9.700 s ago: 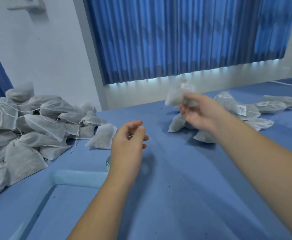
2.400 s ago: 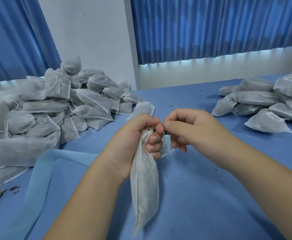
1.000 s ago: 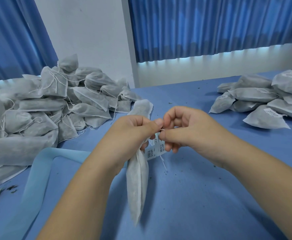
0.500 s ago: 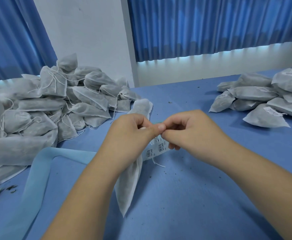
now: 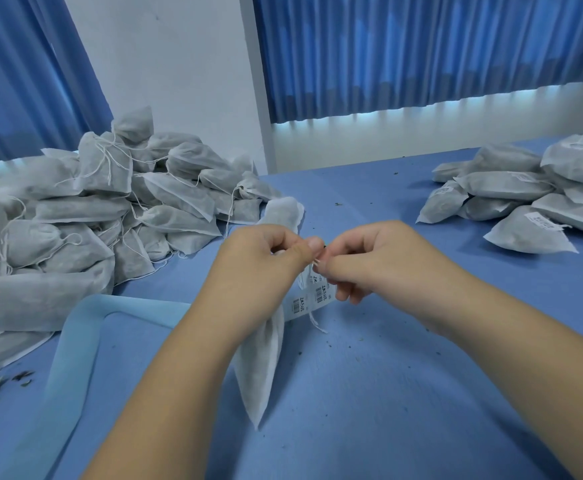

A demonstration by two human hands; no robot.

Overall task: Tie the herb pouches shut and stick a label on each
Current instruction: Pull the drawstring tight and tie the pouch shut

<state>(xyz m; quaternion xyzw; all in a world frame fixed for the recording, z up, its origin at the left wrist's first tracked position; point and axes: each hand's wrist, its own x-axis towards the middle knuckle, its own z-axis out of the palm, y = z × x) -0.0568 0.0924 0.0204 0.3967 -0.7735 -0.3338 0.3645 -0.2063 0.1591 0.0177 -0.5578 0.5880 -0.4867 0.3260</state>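
Observation:
A white non-woven herb pouch (image 5: 260,362) hangs above the blue table, its lower corner pointing down. My left hand (image 5: 258,271) grips the pouch near its neck. My right hand (image 5: 362,265) pinches the drawstring (image 5: 316,322) right beside my left thumb; a loose string end dangles below. A strip of white barcode labels (image 5: 312,294) hangs under my fingers. The knot itself is hidden between my fingertips.
A large heap of pouches with loose strings (image 5: 85,216) fills the left side. A smaller pile of labelled pouches (image 5: 525,202) lies at the right. A pale blue tray rim (image 5: 78,341) sits near left. Herb crumbs dot the blue table (image 5: 387,393).
My fingertips have stayed pinched together at the pouch's neck. The hanging pouch has swung slightly to the right, and the loose string end hangs lower.

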